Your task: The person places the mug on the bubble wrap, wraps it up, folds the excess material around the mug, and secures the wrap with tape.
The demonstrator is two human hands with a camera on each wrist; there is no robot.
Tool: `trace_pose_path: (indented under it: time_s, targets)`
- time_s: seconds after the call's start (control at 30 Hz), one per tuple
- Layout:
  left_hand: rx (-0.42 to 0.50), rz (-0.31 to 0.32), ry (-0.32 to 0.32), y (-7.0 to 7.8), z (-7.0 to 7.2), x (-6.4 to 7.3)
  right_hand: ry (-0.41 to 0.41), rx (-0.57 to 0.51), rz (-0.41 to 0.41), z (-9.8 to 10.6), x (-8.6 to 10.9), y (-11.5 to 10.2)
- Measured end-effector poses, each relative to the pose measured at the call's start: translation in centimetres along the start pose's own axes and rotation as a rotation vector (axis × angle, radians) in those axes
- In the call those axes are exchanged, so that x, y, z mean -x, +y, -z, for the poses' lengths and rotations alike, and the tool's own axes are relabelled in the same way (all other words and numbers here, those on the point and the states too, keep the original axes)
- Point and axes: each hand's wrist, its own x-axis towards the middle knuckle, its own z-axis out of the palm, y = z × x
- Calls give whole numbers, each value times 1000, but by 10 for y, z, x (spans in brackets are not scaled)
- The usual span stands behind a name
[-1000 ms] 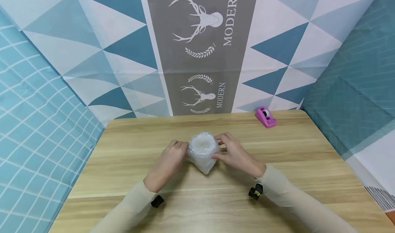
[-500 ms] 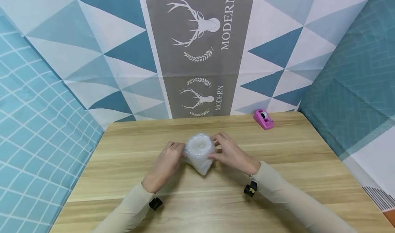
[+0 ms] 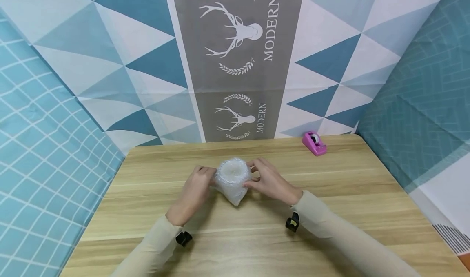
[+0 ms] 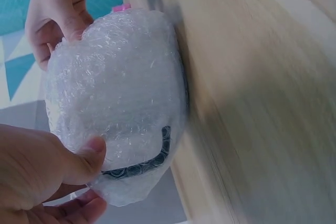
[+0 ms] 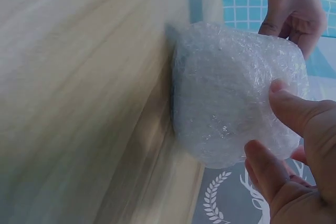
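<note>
A mug wrapped in clear bubble wrap (image 3: 233, 183) stands on the wooden table, its round hollow top facing up. Through the wrap, a dark curved handle (image 4: 142, 167) shows in the left wrist view. My left hand (image 3: 194, 189) pinches the wrap on the handle side between thumb and fingers. On the opposite side, my right hand (image 3: 269, 181) grips the mug near its upper rim, thumb (image 5: 286, 103) toward me and fingers behind. In the head view, a pointed fold of wrap hangs at the front of the mug.
A pink tape dispenser (image 3: 314, 143) with a roll in it sits near the back right edge of the wooden table (image 3: 238, 248). Patterned cloth (image 3: 240, 77) hangs behind the table, and more cloth borders both sides.
Both hands and the wrapped mug have shifted slightly to the left, the grip staying much the same. The head view has tilted up a little.
</note>
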Motion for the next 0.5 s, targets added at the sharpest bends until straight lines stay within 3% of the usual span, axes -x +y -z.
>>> trace_pose_path:
  time_s: [0.5]
  targets:
    - [29, 73, -3, -19, 3, -1, -35, -15, 7, -10, -24, 2]
